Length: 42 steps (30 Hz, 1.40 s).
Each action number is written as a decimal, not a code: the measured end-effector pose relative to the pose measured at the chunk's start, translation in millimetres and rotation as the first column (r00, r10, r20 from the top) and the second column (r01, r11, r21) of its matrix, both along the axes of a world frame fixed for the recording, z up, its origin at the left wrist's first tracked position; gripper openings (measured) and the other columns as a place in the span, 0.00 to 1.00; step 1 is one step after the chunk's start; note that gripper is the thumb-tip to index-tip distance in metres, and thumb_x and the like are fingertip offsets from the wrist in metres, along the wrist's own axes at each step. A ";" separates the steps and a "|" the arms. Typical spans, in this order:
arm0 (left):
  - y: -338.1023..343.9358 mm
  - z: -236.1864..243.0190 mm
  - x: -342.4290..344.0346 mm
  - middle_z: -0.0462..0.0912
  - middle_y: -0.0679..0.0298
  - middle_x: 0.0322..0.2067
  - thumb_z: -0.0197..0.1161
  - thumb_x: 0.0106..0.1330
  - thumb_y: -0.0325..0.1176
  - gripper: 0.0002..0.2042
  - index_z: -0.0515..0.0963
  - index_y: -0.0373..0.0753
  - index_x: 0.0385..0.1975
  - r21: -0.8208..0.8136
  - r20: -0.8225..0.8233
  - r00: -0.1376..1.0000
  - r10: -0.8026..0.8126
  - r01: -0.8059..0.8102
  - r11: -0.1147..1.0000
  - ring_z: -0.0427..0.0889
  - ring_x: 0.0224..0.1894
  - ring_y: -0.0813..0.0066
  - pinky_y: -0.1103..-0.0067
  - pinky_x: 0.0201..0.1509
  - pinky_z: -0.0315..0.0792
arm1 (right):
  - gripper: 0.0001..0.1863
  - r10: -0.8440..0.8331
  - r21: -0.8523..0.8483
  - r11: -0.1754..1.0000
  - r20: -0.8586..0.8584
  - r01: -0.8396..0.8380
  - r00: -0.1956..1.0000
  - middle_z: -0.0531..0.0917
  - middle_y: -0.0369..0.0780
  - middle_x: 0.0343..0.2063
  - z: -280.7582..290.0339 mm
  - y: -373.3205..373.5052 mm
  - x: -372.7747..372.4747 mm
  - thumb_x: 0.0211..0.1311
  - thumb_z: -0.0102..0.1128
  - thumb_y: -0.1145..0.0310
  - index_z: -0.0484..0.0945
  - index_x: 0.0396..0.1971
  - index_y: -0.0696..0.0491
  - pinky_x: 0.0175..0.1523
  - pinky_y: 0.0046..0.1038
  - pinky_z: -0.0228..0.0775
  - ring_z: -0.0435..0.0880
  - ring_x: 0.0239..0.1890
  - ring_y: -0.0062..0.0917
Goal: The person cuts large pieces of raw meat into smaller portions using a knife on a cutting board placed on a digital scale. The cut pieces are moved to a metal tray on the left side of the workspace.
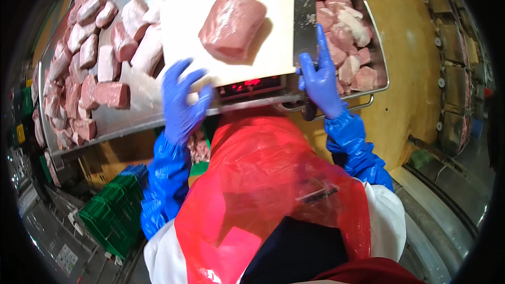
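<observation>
A thick piece of pink raw meat (234, 26) lies on a white cutting board (181, 16). My left hand (184, 97), in a blue glove, is open with its fingers spread at the board's near left corner, apart from that piece. At the board's right edge my right hand (322, 81), gloved alike, grips a large knife (304, 18). The index finger stretches along the blade, which points away from me, and the dark handle shows below the palm. Under the board's near edge, a scale display (250, 87) glows with red digits.
Many cut meat pieces (108, 63) spread over the steel table (139, 110) on the left. A metal tray (386, 68) of meat chunks stands to the right of the knife. Green crates (113, 213) are stacked below on the left. A conveyor-like metal frame (450, 68) runs along the far right.
</observation>
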State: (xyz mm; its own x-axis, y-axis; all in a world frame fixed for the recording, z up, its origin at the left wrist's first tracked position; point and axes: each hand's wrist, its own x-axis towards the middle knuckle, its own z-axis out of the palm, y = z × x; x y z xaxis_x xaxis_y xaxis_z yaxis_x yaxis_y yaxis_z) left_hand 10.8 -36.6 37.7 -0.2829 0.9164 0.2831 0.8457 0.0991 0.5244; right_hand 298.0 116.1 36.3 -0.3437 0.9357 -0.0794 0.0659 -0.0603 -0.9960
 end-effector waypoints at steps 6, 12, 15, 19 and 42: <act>233.1 -6.0 10.9 0.84 0.51 0.31 0.63 0.58 0.45 0.13 0.86 0.43 0.23 -0.282 -0.420 0.811 -0.406 0.309 0.908 0.82 0.37 0.51 0.56 0.46 0.75 | 0.39 0.019 -0.012 1.000 0.039 -0.018 0.999 0.75 0.40 0.42 20.0 -3.7 15.8 0.71 0.50 0.74 0.45 0.78 0.49 0.40 0.24 0.73 0.74 0.33 0.19; 149.0 -12.3 -99.0 0.81 0.45 0.50 0.62 0.69 0.37 0.25 0.71 0.33 0.63 -0.372 -0.061 0.961 -0.268 0.228 0.900 0.80 0.52 0.49 0.62 0.58 0.74 | 0.41 0.110 -0.099 0.989 -0.014 -0.111 0.994 0.79 0.34 0.27 -4.0 -21.1 14.8 0.73 0.52 0.70 0.42 0.79 0.40 0.24 0.22 0.71 0.73 0.20 0.14; 73.3 -54.2 -52.5 0.78 0.47 0.56 0.61 0.72 0.38 0.25 0.69 0.29 0.64 0.047 0.185 0.980 0.074 -0.084 0.995 0.76 0.61 0.54 0.67 0.68 0.67 | 0.41 0.171 -0.032 0.983 -0.180 -0.180 0.969 0.80 0.36 0.29 -0.7 8.1 -38.8 0.72 0.54 0.71 0.43 0.79 0.44 0.28 0.21 0.74 0.74 0.23 0.15; 83.7 -49.1 12.9 0.78 0.46 0.55 0.62 0.71 0.40 0.24 0.73 0.34 0.62 0.133 0.430 0.903 0.032 -0.098 0.986 0.78 0.57 0.50 0.65 0.63 0.71 | 0.41 0.186 0.223 0.964 -0.175 -0.145 0.967 0.80 0.37 0.30 -27.4 78.5 -107.1 0.70 0.56 0.75 0.47 0.78 0.47 0.29 0.20 0.72 0.75 0.24 0.16; 17.1 -71.9 -23.9 0.83 0.53 0.47 0.66 0.64 0.27 0.12 0.83 0.38 0.47 0.369 0.291 0.955 0.060 -0.170 0.914 0.80 0.52 0.53 0.64 0.60 0.71 | 0.36 0.379 0.122 0.910 0.136 -0.395 0.915 0.80 0.37 0.42 -31.1 -5.9 -36.0 0.71 0.55 0.76 0.56 0.77 0.46 0.41 0.23 0.75 0.75 0.33 0.15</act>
State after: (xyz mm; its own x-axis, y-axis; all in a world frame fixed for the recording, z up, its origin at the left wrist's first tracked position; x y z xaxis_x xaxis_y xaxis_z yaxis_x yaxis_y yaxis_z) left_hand -13.1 -19.5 -34.1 -0.4951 0.7067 0.5054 0.6625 -0.0693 0.7458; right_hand 262.0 110.2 5.2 -0.6785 0.7345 -0.0106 0.1611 0.1348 -0.9777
